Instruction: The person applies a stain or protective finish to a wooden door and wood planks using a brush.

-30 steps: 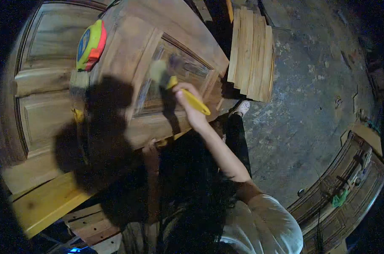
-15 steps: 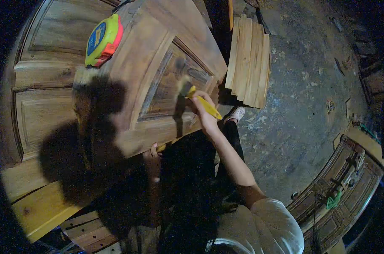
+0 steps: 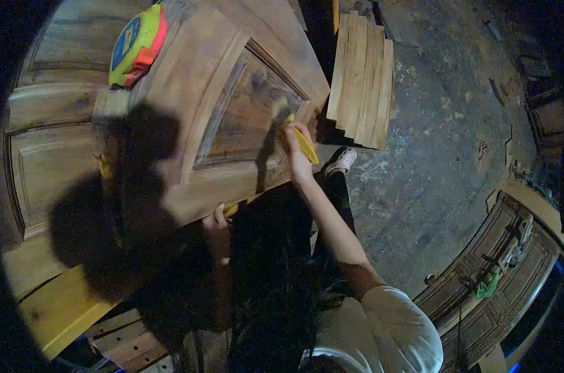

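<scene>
— Concrete floor (image 3: 437, 155), stained and dusty, fills the right of the view. What stands on it?

— Boards (image 3: 361, 78) lie stacked near the top. A carved door (image 3: 499, 273) lies at the lower right, well apart from the work. A shoe (image 3: 342, 163) shows just below the boards.

— Which piece is being worked?

— Panel door (image 3: 232, 87), tilted, centre left. Its recessed panel faces the camera, and a head-shaped shadow falls across its lower left part.

— Where is the brush (image 3: 304, 144)?

— On the right side of the recessed panel, near the frame's right edge. Its bristles touch the wood and its yellow handle slants down to the right.

— State of the right hand (image 3: 297, 163)?

— Fingers closed round the yellow handle. The arm runs down to a white sleeve (image 3: 387, 329).

— And the left hand (image 3: 217, 222)?

— At the door's lower edge, fingers curled over it and gripping the wood. It is partly in shadow.

— Other items?

— Tape measure (image 3: 137, 45), yellow-green and orange with a blue face, rests on the door's upper left rail. A second door (image 3: 40, 143) lies behind, to the left, and a pale plank (image 3: 58, 311) sits at the lower left.
</scene>
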`<state>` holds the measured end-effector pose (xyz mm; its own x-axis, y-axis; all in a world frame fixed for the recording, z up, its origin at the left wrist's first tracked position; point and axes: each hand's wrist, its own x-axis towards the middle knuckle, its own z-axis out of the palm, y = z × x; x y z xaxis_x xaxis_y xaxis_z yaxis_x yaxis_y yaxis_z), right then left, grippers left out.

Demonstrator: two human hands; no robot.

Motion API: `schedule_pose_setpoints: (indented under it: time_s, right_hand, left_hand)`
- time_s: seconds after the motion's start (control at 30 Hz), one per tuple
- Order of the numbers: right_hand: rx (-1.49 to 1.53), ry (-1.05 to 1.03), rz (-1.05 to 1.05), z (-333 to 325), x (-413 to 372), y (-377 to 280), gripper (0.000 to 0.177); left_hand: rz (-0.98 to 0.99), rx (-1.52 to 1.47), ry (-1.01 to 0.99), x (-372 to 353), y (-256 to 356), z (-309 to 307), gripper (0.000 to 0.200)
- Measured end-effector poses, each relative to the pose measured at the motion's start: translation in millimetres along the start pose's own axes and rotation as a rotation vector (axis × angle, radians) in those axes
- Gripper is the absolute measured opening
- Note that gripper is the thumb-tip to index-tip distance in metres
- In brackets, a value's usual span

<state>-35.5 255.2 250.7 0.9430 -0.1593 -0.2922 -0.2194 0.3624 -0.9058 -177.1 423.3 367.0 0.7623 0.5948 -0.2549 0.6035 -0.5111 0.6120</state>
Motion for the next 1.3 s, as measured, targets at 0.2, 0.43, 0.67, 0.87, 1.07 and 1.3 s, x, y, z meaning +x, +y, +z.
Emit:
schedule_pose_setpoints:
  time_s: [0.2, 0.43, 0.67, 0.87, 1.07, 1.3]
  right_hand:
    - [0.01, -0.201, -0.169, 49, -12, -99, 0.014]
    - [0.172, -0.087, 0.002, 8, 10, -40, 0.017]
    - [-0.165, -0.182, -0.435, 55, 11, -133, 0.016]
    - [-0.534, -0.653, -0.748, 38, -25, -137, 0.046]
    - [-0.624, -1.09, -0.691, 31, -36, -160, 0.048]
    - [-0.706, -0.676, -0.616, 27, -16, -172, 0.044]
  left_hand:
    - [-0.139, -0.1, -0.062, -3, -12, -4, 0.034]
    - [-0.064, -0.099, -0.108, 5, -10, -4, 0.027]
    - [0.308, -0.008, -0.01, 16, -29, 4, 0.031]
    - [0.115, 0.119, -0.217, 26, -30, -7, 0.051]
    - [0.062, 0.058, -0.176, 40, -56, 15, 0.054]
    - [0.048, 0.024, -0.207, 31, -36, 1, 0.051]
